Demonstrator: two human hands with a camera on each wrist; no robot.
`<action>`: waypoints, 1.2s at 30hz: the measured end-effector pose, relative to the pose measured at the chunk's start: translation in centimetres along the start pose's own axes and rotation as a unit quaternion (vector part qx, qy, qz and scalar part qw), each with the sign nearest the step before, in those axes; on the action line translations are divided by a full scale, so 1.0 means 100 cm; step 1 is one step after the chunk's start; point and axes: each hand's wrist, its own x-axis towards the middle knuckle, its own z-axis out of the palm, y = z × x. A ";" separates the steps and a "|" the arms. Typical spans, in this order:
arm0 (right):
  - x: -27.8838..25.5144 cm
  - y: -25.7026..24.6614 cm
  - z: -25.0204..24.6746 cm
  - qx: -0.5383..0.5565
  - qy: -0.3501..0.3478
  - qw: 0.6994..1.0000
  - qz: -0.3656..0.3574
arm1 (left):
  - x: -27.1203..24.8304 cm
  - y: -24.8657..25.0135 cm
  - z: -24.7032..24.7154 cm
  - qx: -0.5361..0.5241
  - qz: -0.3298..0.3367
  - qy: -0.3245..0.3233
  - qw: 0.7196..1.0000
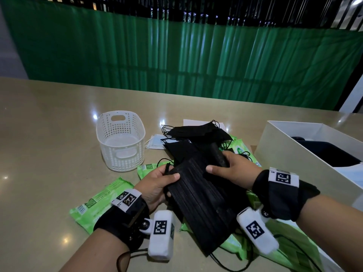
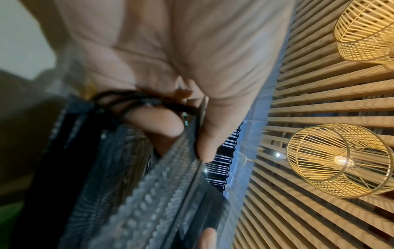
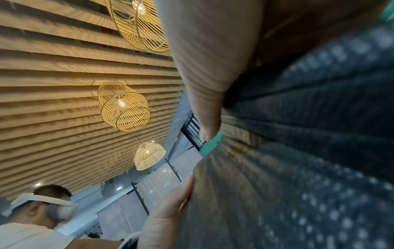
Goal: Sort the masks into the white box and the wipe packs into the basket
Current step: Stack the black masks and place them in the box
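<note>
**Both hands on a stack of black masks**

The left hand (image 1: 155,185) and right hand (image 1: 235,171) both pinch a stack of black masks (image 1: 204,201), thumbs on top, held above the table (image 1: 49,134). More masks and green wipe packs (image 1: 98,205) lie beneath. The basket (image 1: 120,142) stands left, the white box (image 1: 294,146) right.

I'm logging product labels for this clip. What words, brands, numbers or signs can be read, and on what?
No text reads clearly.
Green wipe packs: print and QR codes, too small and blurred.
Wipe pack beside the white box: round logo, unreadable.
Wrist bands: square coded markers, no words.
</note>
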 end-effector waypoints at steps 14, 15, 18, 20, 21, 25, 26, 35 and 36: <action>-0.008 -0.027 -0.040 0.437 -0.132 0.883 -0.108 | 0.004 -0.001 -0.003 -0.013 -0.041 0.026 0.999; -0.007 -0.027 -0.032 0.426 -0.145 0.888 -0.095 | 0.003 -0.001 -0.003 -0.020 -0.045 0.025 0.998; -0.002 -0.026 -0.012 0.393 -0.151 0.906 -0.055 | 0.003 0.000 -0.002 -0.038 -0.045 0.024 0.998; 0.002 -0.023 0.001 0.390 -0.152 0.908 -0.028 | 0.002 0.001 -0.002 -0.049 -0.046 0.022 0.998; 0.004 -0.022 0.007 0.383 -0.152 0.911 -0.017 | 0.001 0.001 -0.002 -0.051 -0.045 0.021 0.997; 0.011 -0.014 0.031 0.265 -0.120 0.957 -0.002 | 0.000 0.005 0.000 -0.042 -0.058 0.016 0.997; 0.013 -0.012 0.034 0.225 -0.113 0.968 -0.003 | 0.000 0.006 -0.001 -0.051 -0.068 0.013 0.996; 0.011 -0.011 0.038 0.029 -0.039 0.998 -0.028 | -0.003 0.008 0.001 -0.045 -0.021 -0.004 0.999; 0.011 -0.011 0.038 0.029 -0.029 0.999 -0.024 | -0.003 0.008 0.002 -0.046 -0.014 -0.006 0.999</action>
